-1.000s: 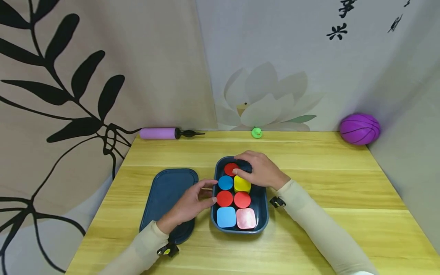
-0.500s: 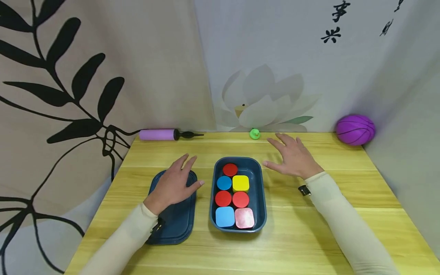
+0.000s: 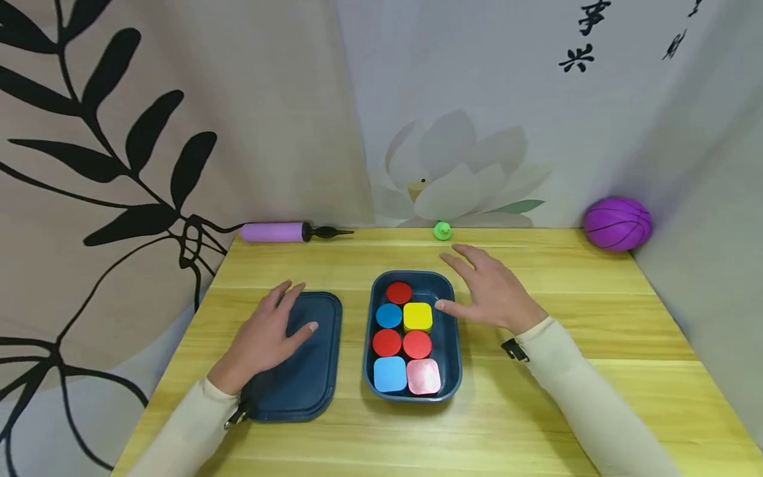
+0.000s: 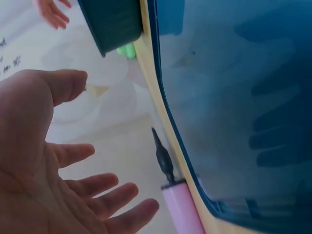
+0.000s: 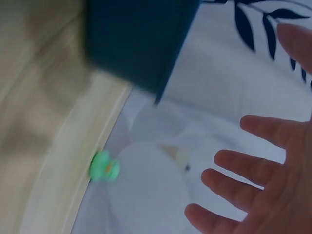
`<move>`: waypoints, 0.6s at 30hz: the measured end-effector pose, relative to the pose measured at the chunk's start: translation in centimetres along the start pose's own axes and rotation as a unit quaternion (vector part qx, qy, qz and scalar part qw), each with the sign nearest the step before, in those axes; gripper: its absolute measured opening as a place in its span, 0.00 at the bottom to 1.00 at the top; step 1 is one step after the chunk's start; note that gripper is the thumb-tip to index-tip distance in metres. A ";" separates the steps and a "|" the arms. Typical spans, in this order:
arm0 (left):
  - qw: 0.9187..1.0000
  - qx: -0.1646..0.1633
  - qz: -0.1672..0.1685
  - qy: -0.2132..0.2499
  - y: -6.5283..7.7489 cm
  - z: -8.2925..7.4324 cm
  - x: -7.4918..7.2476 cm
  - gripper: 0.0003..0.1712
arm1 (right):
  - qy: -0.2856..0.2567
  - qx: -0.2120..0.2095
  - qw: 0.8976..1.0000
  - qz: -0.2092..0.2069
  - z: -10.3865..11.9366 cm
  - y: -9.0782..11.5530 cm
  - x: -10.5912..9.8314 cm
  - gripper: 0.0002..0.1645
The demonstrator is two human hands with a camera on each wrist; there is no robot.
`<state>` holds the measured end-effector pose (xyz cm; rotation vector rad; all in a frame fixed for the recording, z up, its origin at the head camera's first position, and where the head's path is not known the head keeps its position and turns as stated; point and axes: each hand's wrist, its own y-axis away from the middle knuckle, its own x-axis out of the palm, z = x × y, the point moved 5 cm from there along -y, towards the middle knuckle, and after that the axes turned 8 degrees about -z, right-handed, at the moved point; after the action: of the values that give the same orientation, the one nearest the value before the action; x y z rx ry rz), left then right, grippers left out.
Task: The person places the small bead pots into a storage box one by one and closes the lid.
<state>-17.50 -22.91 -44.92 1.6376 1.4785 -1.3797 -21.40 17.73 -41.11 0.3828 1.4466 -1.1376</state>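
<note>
A dark blue rectangular box [image 3: 447,358] stands mid-table, holding round and square pieces. At its far end lies a red round piece [image 3: 399,292], followed by a blue round one [image 3: 389,316] beside a yellow square one [image 3: 418,317]. Two more red rounds [image 3: 387,343] sit nearer, then a light blue square [image 3: 390,375] and a pink square [image 3: 424,377]. My left hand [image 3: 259,341] hovers with spread fingers over the flat dark blue lid [image 3: 312,371], holding nothing. By the box's far right corner is my right hand [image 3: 491,291], fingers extended, thumb tip overlapping the rim.
Along the table's back edge lie a purple hand pump [image 3: 274,232] with a black nozzle and a small green duck [image 3: 442,230]. A purple ball [image 3: 618,223] sits at the back right corner. Printed cloth walls rise behind the wooden table [image 3: 566,265].
Both hands have come away from the box. The left has moved left over the lid. The right drew off to the right, then came partway back toward the box. The pieces look unmoved.
</note>
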 end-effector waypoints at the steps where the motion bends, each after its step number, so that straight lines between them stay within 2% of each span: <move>1: 1.000 -0.003 -0.006 0.007 0.3 0.3 -0.3 0.47 | -0.007 -0.002 1.000 0.001 0.6 -0.1 0.1 0.53; 10: 0.994 -0.044 -0.042 0.091 2.7 2.3 -1.6 0.37 | -0.084 -0.019 0.996 0.019 5.4 -1.0 1.3 0.51; 14: 0.989 -0.067 -0.046 0.123 3.6 2.9 -2.2 0.35 | -0.130 -0.029 0.991 0.025 7.2 -1.1 1.7 0.49; 18: 0.986 -0.091 -0.041 0.133 4.5 3.4 -2.7 0.33 | -0.167 -0.034 0.985 0.040 9.2 -1.1 2.1 0.47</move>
<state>-14.05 -28.14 -44.69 1.7107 1.7851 -1.0611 -17.52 9.08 -40.92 0.1879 1.1626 -1.0295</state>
